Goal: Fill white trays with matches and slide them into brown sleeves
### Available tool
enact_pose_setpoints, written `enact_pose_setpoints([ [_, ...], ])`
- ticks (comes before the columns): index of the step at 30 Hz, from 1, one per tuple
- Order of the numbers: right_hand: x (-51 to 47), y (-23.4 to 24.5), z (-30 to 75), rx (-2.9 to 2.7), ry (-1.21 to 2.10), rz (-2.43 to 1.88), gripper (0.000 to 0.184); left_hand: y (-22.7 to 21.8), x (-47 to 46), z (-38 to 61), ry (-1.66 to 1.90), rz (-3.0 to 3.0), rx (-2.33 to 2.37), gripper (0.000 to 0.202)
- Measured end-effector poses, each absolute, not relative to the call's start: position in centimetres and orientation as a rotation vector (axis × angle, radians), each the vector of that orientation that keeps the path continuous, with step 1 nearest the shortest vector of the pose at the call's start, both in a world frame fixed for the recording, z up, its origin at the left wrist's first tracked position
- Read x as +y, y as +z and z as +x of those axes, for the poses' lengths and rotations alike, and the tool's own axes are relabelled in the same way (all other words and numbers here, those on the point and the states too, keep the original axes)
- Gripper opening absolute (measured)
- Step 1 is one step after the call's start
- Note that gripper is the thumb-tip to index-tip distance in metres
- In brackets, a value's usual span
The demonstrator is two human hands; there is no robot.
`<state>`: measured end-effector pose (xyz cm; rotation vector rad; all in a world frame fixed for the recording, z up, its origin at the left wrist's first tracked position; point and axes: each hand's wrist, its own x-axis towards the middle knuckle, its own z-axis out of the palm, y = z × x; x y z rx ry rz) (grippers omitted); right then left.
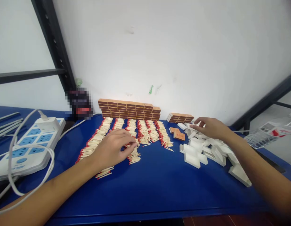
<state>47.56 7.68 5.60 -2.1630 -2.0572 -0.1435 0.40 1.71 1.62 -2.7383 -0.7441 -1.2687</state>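
Over the rows of red-tipped matches (97,140), my left hand (114,145) has its thumb and fingertips pinched together on a few matches (137,142); the fingers partly hide them. On the right, my right hand (211,127) hovers at the far end of a heap of white matchbox trays (192,159). Its thumb and forefinger are apart, close to a tray, and no held thing shows between them. Two orange matchbox sleeves (179,135) lie left of that heap.
Stacked matchboxes (129,110) form a long wall behind the matches, with a shorter stack (180,117) to its right. A power strip (30,141) with looped white cable stands left on the blue table (145,194). A clear plastic bottle (265,133) lies far right.
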Motion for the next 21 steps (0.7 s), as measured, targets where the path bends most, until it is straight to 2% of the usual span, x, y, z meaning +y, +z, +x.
enact_pose_setpoints([
  [2, 7.7, 4.8, 48.0, -2.063, -0.116, -2.21, 0.051, 1.6, 1.7, 0.4, -1.266, -2.74, -0.75, 0.012],
  [8, 7.4, 3.2, 46.9, -2.026, -0.212, -2.306, 0.03, 1.7, 1.7, 0.4, -1.275, -2.742, -0.727, 0.012],
  [16, 7.6, 1.9, 43.8, -1.944, -0.406, -2.437, 0.04, 1.7, 1.8, 0.4, -1.27, -2.751, -0.713, 0.011],
  [21, 7.2, 2.6, 44.1, -1.875, -0.412, -2.417, 0.029, 1.8, 1.7, 0.3, -1.257, -2.758, -0.719, 0.013],
])
